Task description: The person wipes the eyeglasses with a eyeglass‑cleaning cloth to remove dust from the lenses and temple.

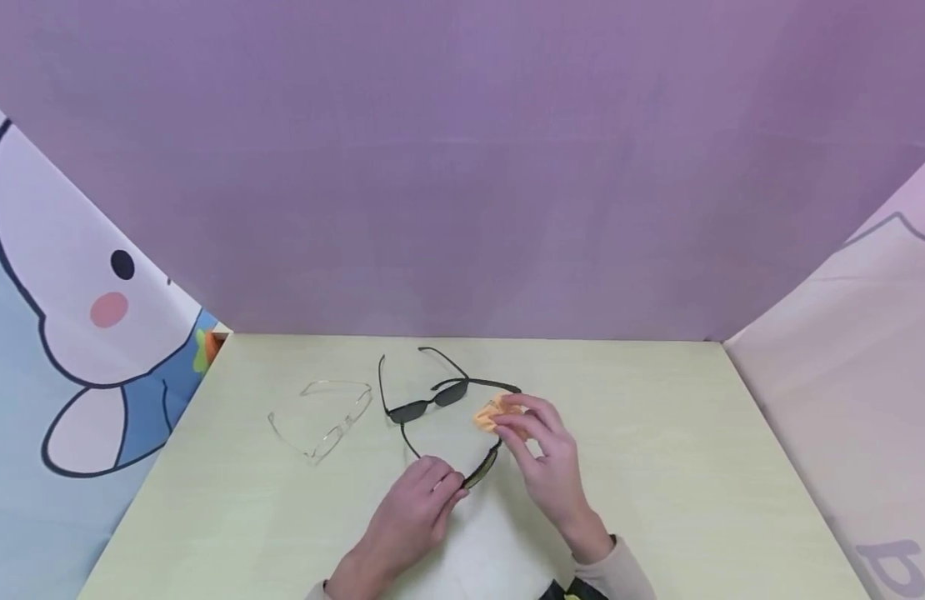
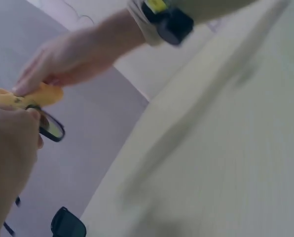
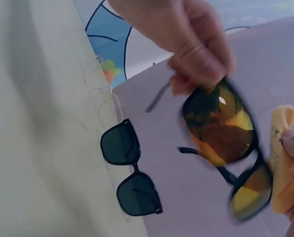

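My left hand (image 1: 413, 510) pinches one end of a pair of black-framed glasses with yellow-tinted lenses (image 3: 221, 131), held up off the table. Between the fingers and thumb of my right hand (image 1: 548, 462) is a bunched orange cloth (image 3: 280, 163), at the other end of these glasses. The cloth is beside the far lens in the right wrist view; whether it presses on the glass I cannot tell. Just beyond the hands, dark sunglasses (image 1: 410, 412) lie on the table with temples unfolded. Left of them are thin-rimmed clear glasses (image 1: 344, 426), also unfolded.
The pale table (image 1: 695, 467) reaches to a purple backdrop (image 1: 462, 208) at the rear. A cartoon-printed cloth (image 1: 95, 333) hangs on the left, and a pale one (image 1: 867, 375) on the right. A black strap device (image 2: 174, 22) sits on the right wrist.
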`<state>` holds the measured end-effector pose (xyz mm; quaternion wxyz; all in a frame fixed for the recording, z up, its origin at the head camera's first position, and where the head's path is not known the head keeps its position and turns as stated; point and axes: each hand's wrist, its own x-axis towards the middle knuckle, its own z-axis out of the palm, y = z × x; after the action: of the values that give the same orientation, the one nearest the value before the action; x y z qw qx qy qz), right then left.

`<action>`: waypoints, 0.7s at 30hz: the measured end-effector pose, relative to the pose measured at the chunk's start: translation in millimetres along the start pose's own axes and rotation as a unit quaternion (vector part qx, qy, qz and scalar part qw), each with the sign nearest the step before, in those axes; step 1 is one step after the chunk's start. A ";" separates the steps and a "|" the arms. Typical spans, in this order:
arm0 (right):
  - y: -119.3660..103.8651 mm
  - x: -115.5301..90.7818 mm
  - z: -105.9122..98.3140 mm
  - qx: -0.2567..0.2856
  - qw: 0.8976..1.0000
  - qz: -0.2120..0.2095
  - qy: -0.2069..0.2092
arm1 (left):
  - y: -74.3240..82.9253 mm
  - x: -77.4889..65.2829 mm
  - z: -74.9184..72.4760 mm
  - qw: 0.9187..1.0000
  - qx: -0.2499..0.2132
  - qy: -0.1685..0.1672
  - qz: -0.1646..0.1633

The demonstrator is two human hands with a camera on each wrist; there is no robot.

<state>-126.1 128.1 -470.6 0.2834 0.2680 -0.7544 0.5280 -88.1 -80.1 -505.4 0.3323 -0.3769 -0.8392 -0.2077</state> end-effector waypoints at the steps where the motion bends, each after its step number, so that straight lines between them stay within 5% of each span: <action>1: -1.9 0.9 0.8 -0.011 1.000 -0.014 -0.012 | -1.1 0.2 0.8 1.000 0.024 -0.007 0.019; 7: -12.5 0.4 5.0 -0.127 0.981 -0.075 -0.125 | -4.3 0.4 4.0 0.986 0.116 -0.027 0.115; 13: -25.0 -0.9 4.2 -0.248 0.943 -0.025 -0.222 | -5.7 3.3 -2.7 0.968 0.174 -0.026 0.177; 16: -30.3 0.8 3.6 -0.285 0.930 -0.023 -0.230 | -6.6 6.2 -5.6 0.962 0.184 -0.009 0.202; 21: -32.9 4.2 3.4 -0.323 0.929 -0.054 -0.173 | -4.6 14.6 -7.3 0.962 0.179 0.012 0.206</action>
<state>-106.4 114.6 -447.3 0.2476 0.2897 -0.9058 0.1853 -96.0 -80.1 -490.4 0.4399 -0.4736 -0.7629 0.0146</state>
